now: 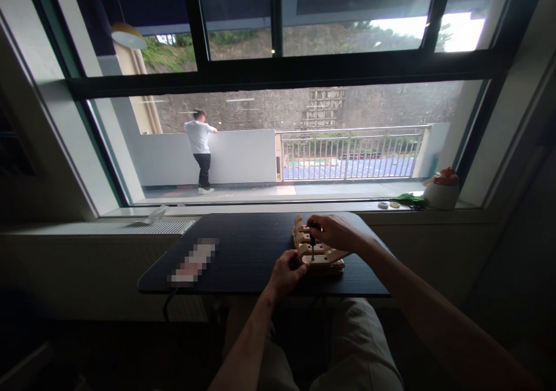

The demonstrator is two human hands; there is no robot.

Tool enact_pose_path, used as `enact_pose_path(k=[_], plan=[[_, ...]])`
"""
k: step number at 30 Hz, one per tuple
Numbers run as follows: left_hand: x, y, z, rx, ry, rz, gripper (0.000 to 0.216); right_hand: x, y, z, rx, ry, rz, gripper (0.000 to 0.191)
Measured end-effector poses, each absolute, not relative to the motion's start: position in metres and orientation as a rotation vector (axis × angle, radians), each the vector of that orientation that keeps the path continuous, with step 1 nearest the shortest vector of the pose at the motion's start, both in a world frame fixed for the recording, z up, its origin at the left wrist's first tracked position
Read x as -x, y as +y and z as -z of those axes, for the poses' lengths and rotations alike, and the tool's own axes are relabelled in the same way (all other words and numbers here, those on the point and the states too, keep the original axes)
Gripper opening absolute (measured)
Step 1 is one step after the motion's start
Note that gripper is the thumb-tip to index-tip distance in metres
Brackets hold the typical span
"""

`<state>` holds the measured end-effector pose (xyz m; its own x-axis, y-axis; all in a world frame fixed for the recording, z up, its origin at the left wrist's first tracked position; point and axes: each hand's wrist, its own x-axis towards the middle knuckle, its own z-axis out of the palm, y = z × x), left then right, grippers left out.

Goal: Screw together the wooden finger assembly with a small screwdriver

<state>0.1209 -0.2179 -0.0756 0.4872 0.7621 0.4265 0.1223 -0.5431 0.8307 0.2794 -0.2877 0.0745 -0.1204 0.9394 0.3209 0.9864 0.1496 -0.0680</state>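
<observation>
On the right part of the dark table stands a light wooden assembly (325,268) with a row of curved hook-like pieces along its left side. My right hand (334,232) is closed around the dark handle of a screwdriver (312,240). The screwdriver stands nearly upright, its tip down at a flat wooden piece nearest me; the screw head is too small to make out. My left hand (287,272) grips the near left corner of the assembly, thumb along its front edge and fingers partly hidden behind it.
The dark folding table (247,252) carries a blurred-out flat item (194,263) at its left. A radiator (174,227) and the window sill lie behind. A white pot with an orange top (442,189) stands on the sill. Outside the window, a person (199,148) leans on a wall.
</observation>
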Motion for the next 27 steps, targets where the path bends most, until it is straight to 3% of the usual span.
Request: enact_pose_path(k=[5,12,27], plan=[[-0.122,-0.216,0.079,-1.962,0.741,-1.077,0.027,-0.281,-0.286,-0.069,1.906,-2.12,0.315,0.028],[-0.123,-0.215,0.082,-1.972,0.76,-1.087,0.026,-0.27,-0.281,-0.069,2.023,-2.083,0.308,0.039],[-0.122,-0.215,0.081,-1.996,0.74,-1.074,0.025,-0.271,-0.277,-0.067,2.143,-1.991,0.341,0.034]])
